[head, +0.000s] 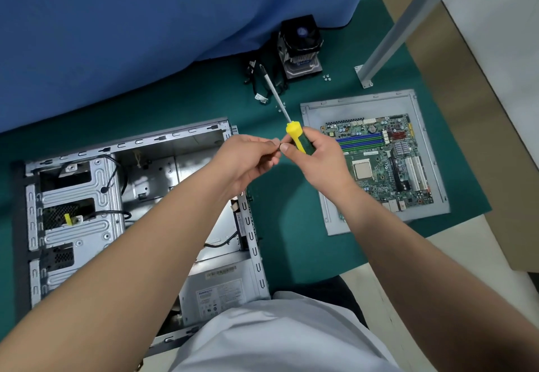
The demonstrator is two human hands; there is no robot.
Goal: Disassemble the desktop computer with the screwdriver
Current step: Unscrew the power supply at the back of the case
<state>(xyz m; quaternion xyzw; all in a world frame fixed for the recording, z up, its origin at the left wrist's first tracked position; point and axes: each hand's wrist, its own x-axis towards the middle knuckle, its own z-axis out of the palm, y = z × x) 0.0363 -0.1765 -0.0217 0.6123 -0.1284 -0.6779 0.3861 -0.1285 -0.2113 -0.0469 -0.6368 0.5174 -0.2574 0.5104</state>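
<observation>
An open grey desktop case [96, 185] lies on the green mat at the left, its power supply [221, 290] at the near end. My right hand [318, 159] grips the yellow and green handle of a screwdriver [294, 135]; the shaft points up and away. My left hand [248, 159] is raised beside it, fingertips pinched together close to my right thumb. Something small and dark shows between the fingertips; I cannot tell what. Both hands hover above the mat between the case and the motherboard [379, 159].
The motherboard rests on a grey side panel [329, 226] at the right. A CPU cooler with fan [302, 48] and black cables [262, 77] sit at the back by the blue cloth [145, 27]. Loose screws [327, 77] lie nearby. A metal post [408, 19] stands at right.
</observation>
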